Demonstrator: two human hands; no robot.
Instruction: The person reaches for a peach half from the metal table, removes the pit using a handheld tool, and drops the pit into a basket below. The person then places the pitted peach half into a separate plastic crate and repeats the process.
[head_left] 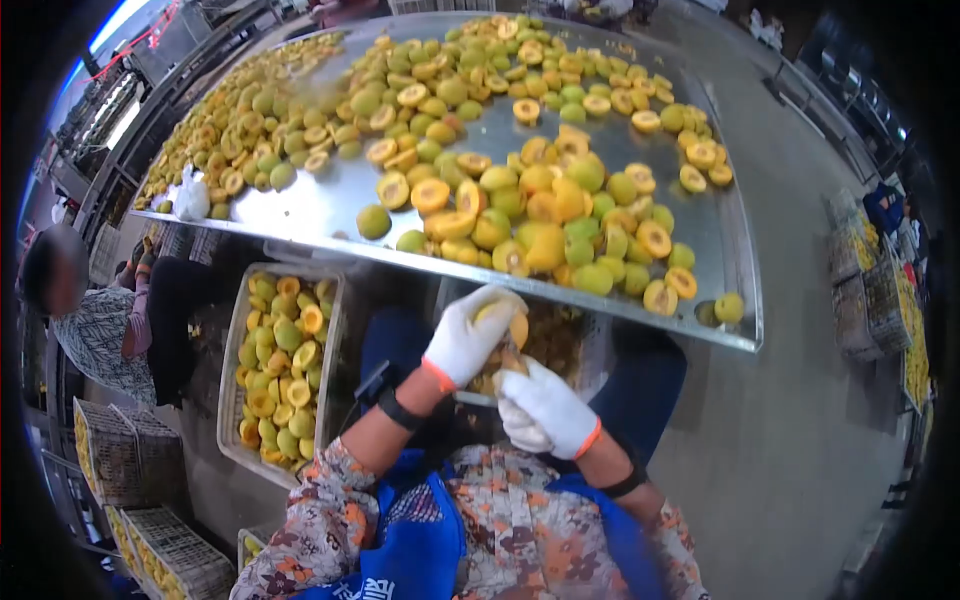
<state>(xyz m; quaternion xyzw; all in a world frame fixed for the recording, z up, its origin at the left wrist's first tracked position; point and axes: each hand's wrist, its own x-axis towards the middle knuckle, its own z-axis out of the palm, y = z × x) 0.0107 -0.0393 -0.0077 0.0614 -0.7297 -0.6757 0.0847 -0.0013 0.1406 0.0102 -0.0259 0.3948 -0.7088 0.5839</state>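
Observation:
White gloves cover both my hands, which are close together over my lap, just below the metal table's near edge. My left hand (472, 335) is closed around a yellow fruit piece (518, 330). My right hand (545, 408) is closed just below it, round a small brownish tool (510, 357) that points up at the fruit; its tip is hard to make out. Many halved and whole yellow-green fruits (545, 245) lie on the metal table (330, 212). Under my hands, a crate (597, 352) holds small brownish-yellow pieces, partly hidden.
A white crate (229, 385) of fruit halves stands left of my knees. A co-worker (105, 310) sits at the far left. Stacked crates (112, 455) stand at lower left, others (868, 300) at right. A white bag (190, 195) lies on the table's left edge.

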